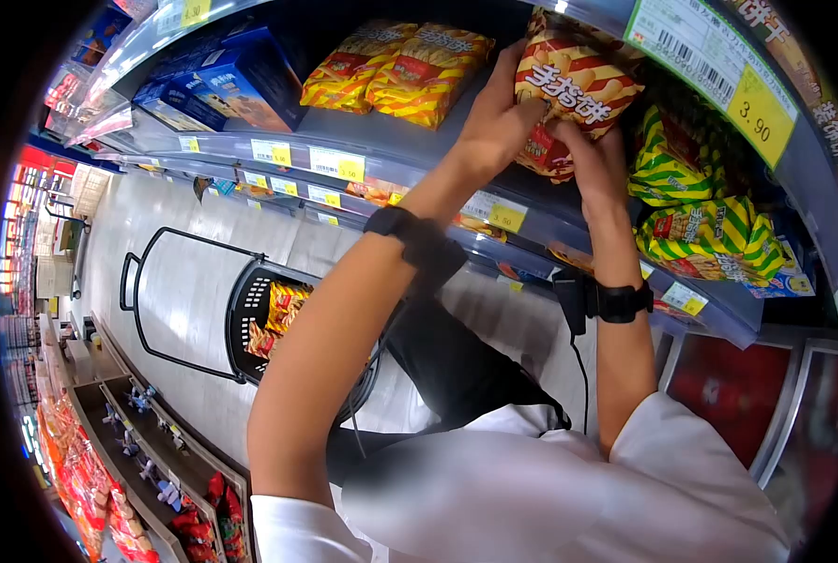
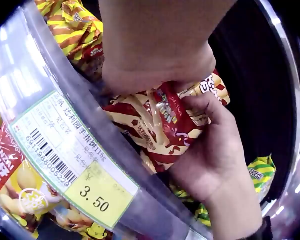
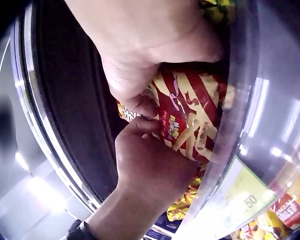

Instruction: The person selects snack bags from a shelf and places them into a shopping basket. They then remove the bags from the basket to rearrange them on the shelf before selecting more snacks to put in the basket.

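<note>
Both hands hold a red-and-cream striped packet of finger biscuits (image 1: 578,80) at the shelf, tilted up, with its printed front showing. My left hand (image 1: 503,127) grips its left side, thumb over the lower front. On the lower right, my right hand (image 1: 595,164) grips it with the thumb laid on the front. The thumbs come close together in the right wrist view, where the packet (image 3: 190,110) shows its red panel. Most fingers are hidden behind the packet. Yellow-and-red packets (image 1: 428,70) lie left of the hands, and green-and-yellow striped packets (image 1: 710,235) lie to the right.
Blue boxes (image 1: 227,84) stand farther left on the shelf. A price-tag rail (image 2: 80,155) runs along the shelf's front edge. A black basket (image 1: 241,319) with several snack packets stands on the floor, its handle (image 1: 133,281) stretched left. Another display (image 1: 128,441) is at lower left.
</note>
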Available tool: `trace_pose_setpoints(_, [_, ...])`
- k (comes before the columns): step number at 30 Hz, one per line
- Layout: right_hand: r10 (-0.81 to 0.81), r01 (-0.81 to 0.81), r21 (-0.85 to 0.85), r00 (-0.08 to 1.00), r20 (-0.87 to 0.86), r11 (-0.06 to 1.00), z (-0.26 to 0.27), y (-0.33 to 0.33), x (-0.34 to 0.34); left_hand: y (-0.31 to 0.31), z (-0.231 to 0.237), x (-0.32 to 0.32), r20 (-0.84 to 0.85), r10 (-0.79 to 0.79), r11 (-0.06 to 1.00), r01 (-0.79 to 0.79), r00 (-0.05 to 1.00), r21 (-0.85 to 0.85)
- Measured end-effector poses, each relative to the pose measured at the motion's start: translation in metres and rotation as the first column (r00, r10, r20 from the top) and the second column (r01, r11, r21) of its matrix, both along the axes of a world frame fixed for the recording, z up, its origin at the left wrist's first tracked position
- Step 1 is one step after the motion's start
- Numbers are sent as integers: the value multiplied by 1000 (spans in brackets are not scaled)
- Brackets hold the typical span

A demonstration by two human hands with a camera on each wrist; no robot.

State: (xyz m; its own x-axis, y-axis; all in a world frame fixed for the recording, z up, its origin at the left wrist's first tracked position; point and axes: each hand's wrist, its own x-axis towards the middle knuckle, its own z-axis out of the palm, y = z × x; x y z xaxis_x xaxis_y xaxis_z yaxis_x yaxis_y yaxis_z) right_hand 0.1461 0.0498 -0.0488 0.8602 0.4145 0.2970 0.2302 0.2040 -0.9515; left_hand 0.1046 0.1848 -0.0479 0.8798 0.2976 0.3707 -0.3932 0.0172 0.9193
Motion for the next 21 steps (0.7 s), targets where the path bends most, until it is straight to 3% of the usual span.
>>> trace_pose_setpoints(3, [-49,50,-64,999,21,997,-7,6,12,0,-3,5,33,73,997,-74,997,30])
trace_pose_setpoints(5, [-88,91,-11,987,135,996,-9,13,16,3,7,4,48,140,984,-144,989,108])
trace_pose_setpoints(9, [-83,75,57,987,140,996,-11,13,16,4,6,-1,43,160,962,-165,986,216])
trace_pose_setpoints(14, [6,-5,-26,997,71,1000,3,0,11,9,1,-3,49,51,988,-58,997,143])
trace_pose_setpoints(16, [43,-40,-79,999,28,996,6,-3,4,12,5,-16,-93,31,989,-17,995,148])
trace_pose_setpoints(21, [-157,154,30,967,202,988,-3,6,-5,4,0,-27,-163,58,969,-16,985,246])
